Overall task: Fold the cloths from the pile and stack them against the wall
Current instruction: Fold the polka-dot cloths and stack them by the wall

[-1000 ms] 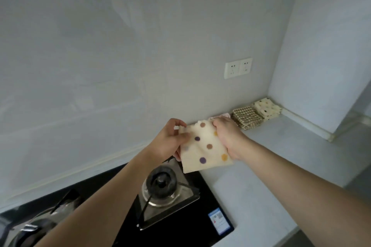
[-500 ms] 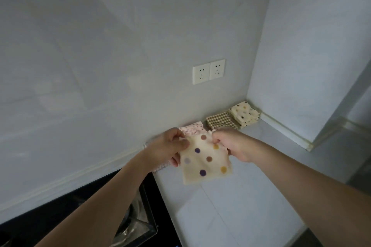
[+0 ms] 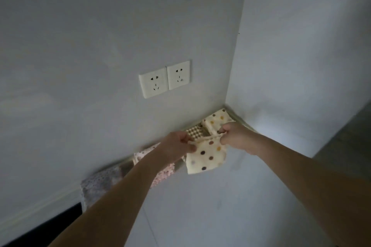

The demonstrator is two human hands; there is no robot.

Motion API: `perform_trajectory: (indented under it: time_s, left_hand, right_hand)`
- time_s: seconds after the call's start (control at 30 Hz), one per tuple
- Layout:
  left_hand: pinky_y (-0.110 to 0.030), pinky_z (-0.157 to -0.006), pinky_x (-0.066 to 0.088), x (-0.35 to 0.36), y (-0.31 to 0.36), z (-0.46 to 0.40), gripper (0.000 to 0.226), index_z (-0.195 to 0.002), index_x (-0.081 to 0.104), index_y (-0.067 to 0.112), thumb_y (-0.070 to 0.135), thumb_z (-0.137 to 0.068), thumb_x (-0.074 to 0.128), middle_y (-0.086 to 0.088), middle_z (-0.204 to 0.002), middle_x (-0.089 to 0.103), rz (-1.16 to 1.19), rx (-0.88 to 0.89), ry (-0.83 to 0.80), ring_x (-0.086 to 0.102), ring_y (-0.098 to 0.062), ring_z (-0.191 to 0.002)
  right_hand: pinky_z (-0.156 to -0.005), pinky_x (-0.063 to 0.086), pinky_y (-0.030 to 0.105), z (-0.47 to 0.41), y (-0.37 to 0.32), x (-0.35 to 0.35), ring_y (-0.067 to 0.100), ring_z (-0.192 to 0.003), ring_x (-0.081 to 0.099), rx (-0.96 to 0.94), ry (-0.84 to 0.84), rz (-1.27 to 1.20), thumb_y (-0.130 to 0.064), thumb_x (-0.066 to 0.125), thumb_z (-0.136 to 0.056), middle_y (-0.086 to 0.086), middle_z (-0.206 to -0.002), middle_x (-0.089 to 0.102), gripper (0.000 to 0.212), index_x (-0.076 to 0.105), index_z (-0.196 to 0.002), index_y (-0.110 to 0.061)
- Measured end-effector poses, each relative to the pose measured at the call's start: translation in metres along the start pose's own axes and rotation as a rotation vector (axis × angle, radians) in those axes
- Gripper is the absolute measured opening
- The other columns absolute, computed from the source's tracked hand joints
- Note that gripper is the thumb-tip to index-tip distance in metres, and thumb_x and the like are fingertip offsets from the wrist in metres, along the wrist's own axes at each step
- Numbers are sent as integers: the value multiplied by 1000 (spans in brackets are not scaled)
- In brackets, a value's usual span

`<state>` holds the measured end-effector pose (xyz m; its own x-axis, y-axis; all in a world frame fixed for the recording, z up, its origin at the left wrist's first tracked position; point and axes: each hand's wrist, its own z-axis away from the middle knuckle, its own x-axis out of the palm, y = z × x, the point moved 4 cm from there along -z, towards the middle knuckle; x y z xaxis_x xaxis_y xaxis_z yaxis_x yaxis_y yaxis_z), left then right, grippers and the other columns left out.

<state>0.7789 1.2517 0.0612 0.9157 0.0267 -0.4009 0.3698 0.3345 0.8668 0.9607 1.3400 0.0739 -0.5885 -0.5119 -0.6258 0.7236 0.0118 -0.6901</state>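
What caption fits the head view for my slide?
Both hands, left and right, pinch a dotted cloth above the counter.

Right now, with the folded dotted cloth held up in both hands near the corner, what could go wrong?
1. The dotted cloth hangs from its top edge, pinched by the left hand and right hand; letting one corner go may let the fold fall open.
2. Setting it down carelessly could disturb the checked cloth or the dotted stack in the corner just behind it.

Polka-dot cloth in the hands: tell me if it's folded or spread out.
Folded. The polka-dot cloth hangs as a small, thick square, pinched at its top corners by the left hand and right hand, above the counter.
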Motion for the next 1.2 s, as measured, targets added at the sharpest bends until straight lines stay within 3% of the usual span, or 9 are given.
perform_trajectory:
  time_s: [0.13, 0.3, 0.4, 0.6, 0.77, 0.93, 1.03, 1.1, 1.2]
  left_hand:
    - [-23, -53, 36, 29, 21, -74, 20, -70, 54, 20, 11, -78, 71, 6, -63, 50, -88, 25, 91, 45, -10, -59]
    - [-32, -86, 35, 42, 44, -136, 9, -88, 57, 28, 22, -82, 58, 7, -87, 54, -323, 155, 365, 44, -15, -90]
    - [-34, -89, 43, 56, 52, -170, 22, -97, 62, 18, 16, -76, 57, 5, -88, 63, -419, 446, 439, 56, -17, -85]
    - [-36, -88, 48, 118, 6, -198, 23, -93, 60, 14, 16, -70, 56, -3, -99, 63, -801, 654, 233, 59, -26, -91]
    - [-35, -100, 45, 132, -22, -203, 45, -111, 56, 16, 31, -71, 41, 0, -109, 63, -882, 517, 91, 58, -23, -108]
    - [-41, -104, 41, 133, -17, -197, 46, -112, 63, 15, 38, -79, 41, -2, -113, 69, -914, 538, 133, 60, -21, -117]
    - [-42, -100, 48, 132, -14, -202, 38, -109, 66, 14, 31, -88, 40, -5, -117, 66, -830, 500, 241, 60, -26, -113]
    - [-40, -99, 45, 124, -10, -210, 35, -114, 63, 13, 26, -90, 42, -6, -121, 62, -788, 373, 368, 56, -27, -114]
    - [-38, -101, 32, 112, -11, -229, 34, -130, 49, 16, 26, -98, 40, -3, -131, 51, -854, 106, 369, 42, -26, -122]
  right_hand:
    - [-54, 40, 22, -69, 24, -34, 15, -70, 54, 4, 89, 38, 0, 53, -80, 3, -89, 57, 27, 62, -98, -18]
    - [-75, 60, 37, -146, 41, -69, 25, -73, 68, 0, 180, -340, 13, 54, -79, 19, -93, 64, 25, 64, -82, -10]
    - [-78, 57, 38, -180, 47, -83, 27, -87, 66, -110, 270, -299, 10, 65, -70, 12, -91, 65, 29, 64, -71, -19]
    - [-63, 34, 7, -198, 109, -59, 20, -89, 50, -159, 254, 130, 16, 45, -72, 8, -99, 52, 40, 55, -70, -22]
    - [-47, 30, 20, -204, 138, -43, 17, -66, 48, -31, 122, 223, 0, 51, -84, 6, -79, 56, 17, 62, -72, -4]
    - [-47, 33, 29, -206, 124, -35, 19, -52, 44, -55, 178, 143, -10, 50, -85, 4, -55, 48, 31, 46, -54, -9]
    - [-73, 53, 39, -207, 115, -22, 22, -81, 62, -107, 136, 131, -23, 58, -86, 2, -88, 63, 12, 60, -91, -13]
    - [-93, 50, 40, -211, 114, -21, 23, -109, 57, -79, 212, 177, -23, 59, -88, 1, -118, 59, 42, 50, -129, -15]
    - [-92, 49, 40, -219, 112, -25, 30, -114, 56, 15, 273, 191, -22, 54, -90, 6, -120, 60, 39, 53, -129, -17]
